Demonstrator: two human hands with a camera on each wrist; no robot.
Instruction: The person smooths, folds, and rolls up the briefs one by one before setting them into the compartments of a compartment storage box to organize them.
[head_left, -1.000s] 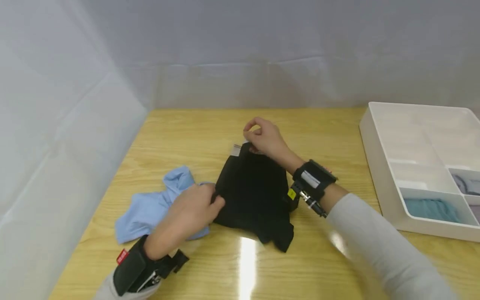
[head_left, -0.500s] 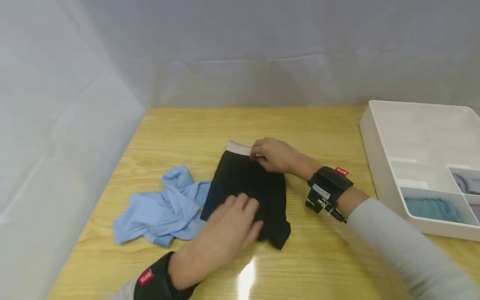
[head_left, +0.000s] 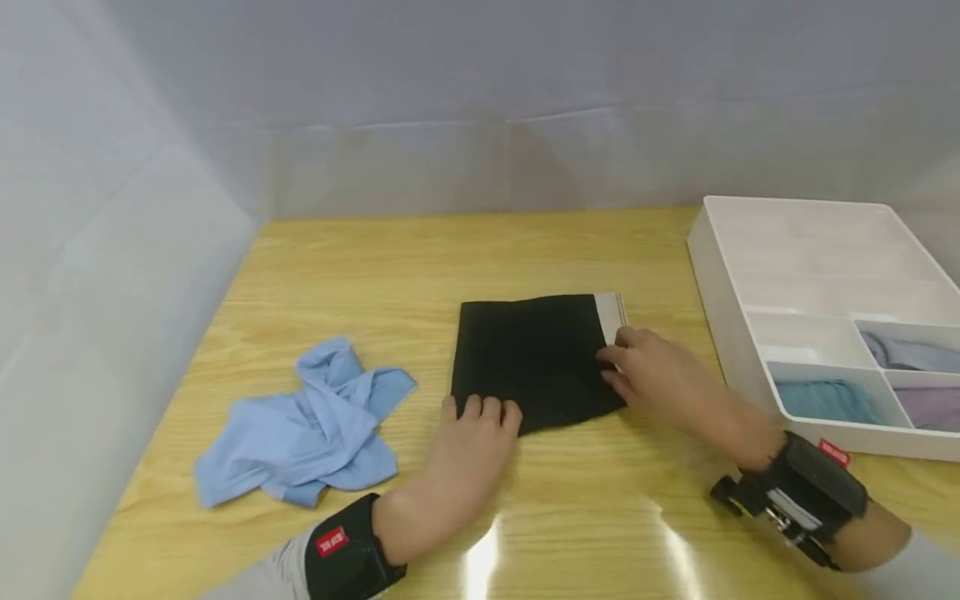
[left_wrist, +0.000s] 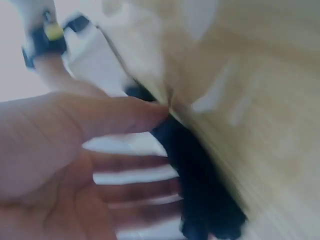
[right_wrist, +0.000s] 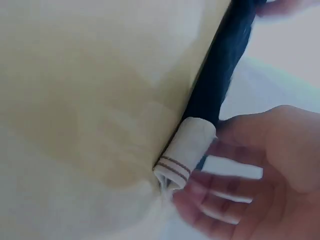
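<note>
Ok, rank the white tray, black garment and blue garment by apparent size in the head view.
1. White tray, largest, though cut off at the frame edge.
2. Black garment and blue garment: too alike to rank; the blue one is crumpled.

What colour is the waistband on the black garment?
Pale grey waistband with thin brown stripes; right wrist view shows it best.

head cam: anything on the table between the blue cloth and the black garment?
Nothing. In the head view a bare strip of the wooden table separates the crumpled blue cloth from the folded black garment; the left hand touches the garment's near edge.
</note>
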